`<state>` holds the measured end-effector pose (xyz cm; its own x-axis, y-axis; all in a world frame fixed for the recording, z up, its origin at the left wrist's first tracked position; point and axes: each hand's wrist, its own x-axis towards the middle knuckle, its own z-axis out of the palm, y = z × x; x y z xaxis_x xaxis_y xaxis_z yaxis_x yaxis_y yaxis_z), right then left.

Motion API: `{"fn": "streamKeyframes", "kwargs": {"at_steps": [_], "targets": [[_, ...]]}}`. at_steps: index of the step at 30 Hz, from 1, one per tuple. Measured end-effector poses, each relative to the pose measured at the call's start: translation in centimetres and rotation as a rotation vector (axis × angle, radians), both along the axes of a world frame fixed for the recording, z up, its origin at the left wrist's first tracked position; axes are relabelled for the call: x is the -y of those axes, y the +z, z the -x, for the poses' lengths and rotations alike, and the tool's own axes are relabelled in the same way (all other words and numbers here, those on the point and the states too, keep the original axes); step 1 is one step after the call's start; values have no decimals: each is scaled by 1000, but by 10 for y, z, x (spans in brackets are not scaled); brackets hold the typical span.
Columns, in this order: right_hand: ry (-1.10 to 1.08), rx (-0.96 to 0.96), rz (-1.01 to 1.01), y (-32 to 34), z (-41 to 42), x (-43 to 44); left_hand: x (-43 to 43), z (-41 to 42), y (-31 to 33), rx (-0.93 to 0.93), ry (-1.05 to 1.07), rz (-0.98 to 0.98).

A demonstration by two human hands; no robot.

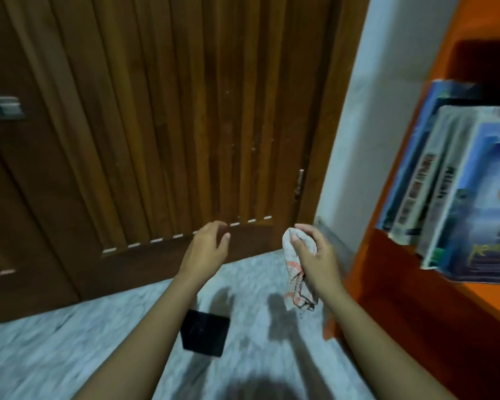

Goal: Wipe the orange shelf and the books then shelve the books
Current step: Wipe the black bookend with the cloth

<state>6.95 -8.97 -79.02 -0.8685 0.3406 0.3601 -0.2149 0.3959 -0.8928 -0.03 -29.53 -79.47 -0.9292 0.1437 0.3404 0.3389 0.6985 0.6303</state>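
Note:
The orange shelf [393, 272] fills the right edge of the head view. Several books [451, 192] stand on it, leaning, with blue and white covers. My right hand [315, 255] grips a checked orange-and-white cloth [296, 281] that hangs down from my fist, just left of the shelf's front corner. My left hand [207, 249] hovers beside it, fingers loosely curved and holding nothing. Both hands are above the floor, apart from the shelf and the books.
A brown wooden door [171, 125] with vertical slats stands straight ahead, a white wall [373, 140] to its right. A flat black object [204, 333] lies on the grey marbled floor [70, 342] under my left forearm.

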Motion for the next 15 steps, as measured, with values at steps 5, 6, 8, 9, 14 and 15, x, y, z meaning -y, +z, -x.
{"fn": "streamKeyframes", "kwargs": {"at_steps": [5, 6, 8, 9, 14, 15], "targets": [[40, 198, 57, -78, 43, 31, 53, 31, -85, 229, 107, -3], [42, 244, 74, -93, 50, 36, 60, 37, -101, 273, 113, -3], [36, 343, 111, -124, 64, 44, 71, 46, -133, 342, 110, 6], [38, 387, 132, -140, 69, 48, 75, 50, -148, 374, 106, 7], [75, 593, 204, -203, 84, 62, 82, 60, -210, 534, 45, 12], [85, 621, 207, -213, 86, 65, 82, 60, -218, 549, 27, 13]]}}
